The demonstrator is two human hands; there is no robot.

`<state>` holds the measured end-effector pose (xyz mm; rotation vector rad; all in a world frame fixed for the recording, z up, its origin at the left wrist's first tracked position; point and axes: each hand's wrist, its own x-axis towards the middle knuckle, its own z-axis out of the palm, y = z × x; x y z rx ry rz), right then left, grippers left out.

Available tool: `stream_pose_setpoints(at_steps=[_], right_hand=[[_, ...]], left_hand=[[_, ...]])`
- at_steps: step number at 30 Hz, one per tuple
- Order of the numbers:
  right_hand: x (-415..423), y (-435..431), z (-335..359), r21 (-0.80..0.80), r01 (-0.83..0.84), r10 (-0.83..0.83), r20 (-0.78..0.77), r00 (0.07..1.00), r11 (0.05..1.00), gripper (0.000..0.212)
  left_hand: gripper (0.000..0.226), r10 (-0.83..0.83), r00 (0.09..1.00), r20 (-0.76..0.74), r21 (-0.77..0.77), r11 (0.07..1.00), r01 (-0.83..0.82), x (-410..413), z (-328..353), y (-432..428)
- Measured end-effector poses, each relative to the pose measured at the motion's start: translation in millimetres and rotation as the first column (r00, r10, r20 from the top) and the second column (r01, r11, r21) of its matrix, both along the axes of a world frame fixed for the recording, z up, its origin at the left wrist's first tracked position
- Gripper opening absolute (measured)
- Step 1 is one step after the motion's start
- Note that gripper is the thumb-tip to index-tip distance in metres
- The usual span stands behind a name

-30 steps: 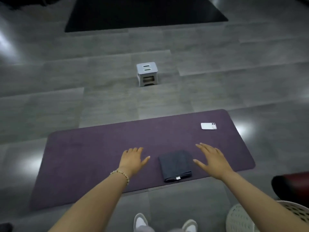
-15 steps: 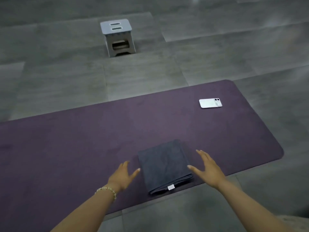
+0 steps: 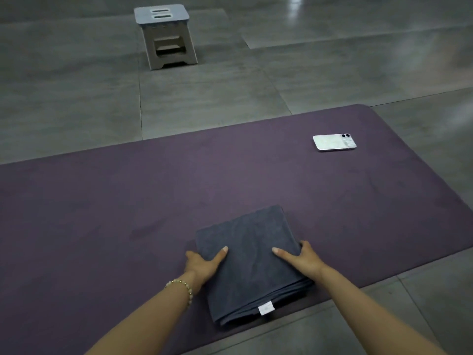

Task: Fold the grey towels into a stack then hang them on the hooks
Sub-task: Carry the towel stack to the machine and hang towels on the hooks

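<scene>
The person is now gripping the folded grey towels [image 3: 252,262] from both sides; half a second ago the two hands were hovering open beside them. The left hand [image 3: 202,265] and the right hand [image 3: 302,260] are each clamping the stack, thumb on top and the other fingers curling at its edge. The towels are still lying on the purple mat [image 3: 128,201], at its near edge. The folding is looking finished. Lifting the stack toward the hooks, which are not showing, is probably coming next.
</scene>
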<state>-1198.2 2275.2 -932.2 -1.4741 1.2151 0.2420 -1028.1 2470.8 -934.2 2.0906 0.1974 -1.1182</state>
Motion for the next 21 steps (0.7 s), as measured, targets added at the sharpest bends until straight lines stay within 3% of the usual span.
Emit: stream_pose_setpoints(at_steps=[4, 7, 10, 15, 17, 21], right_hand=[[4, 3, 6, 0.136, 0.078, -0.094, 0.112, 0.989, 0.988, 0.066], [3, 9, 21, 0.205, 0.068, -0.106, 0.181, 0.978, 0.976, 0.075], [12, 16, 59, 0.151, 0.051, -0.09, 0.268, 0.959, 0.987, 0.075], [42, 17, 199, -0.087, 0.051, -0.01, 0.415, 0.91, 0.995, 0.03], [53, 17, 274, -0.161, -0.01, 0.082, 0.446, 0.891, 0.987, 0.03], [68, 25, 418, -0.211, -0.068, 0.167, 0.499, 0.85, 0.975, 0.033]], left_hand=[[0.066, 0.063, 0.978, -0.197, -0.131, 0.987, -0.09, 2, 10, -1], [0.062, 0.015, 0.972, -0.233, -0.259, 0.963, -0.076, 0, 22, 1], [0.054, 0.103, 0.981, -0.162, -0.376, 0.913, -0.158, 7, 54, 4], [0.059, 0.128, 0.951, -0.28, -0.478, 0.841, -0.254, 32, 167, 16], [0.058, 0.098, 0.948, -0.301, -0.505, 0.828, -0.246, 45, 228, 22], [0.095, 0.087, 0.969, -0.232, -0.547, 0.812, -0.204, 60, 373, 41]])
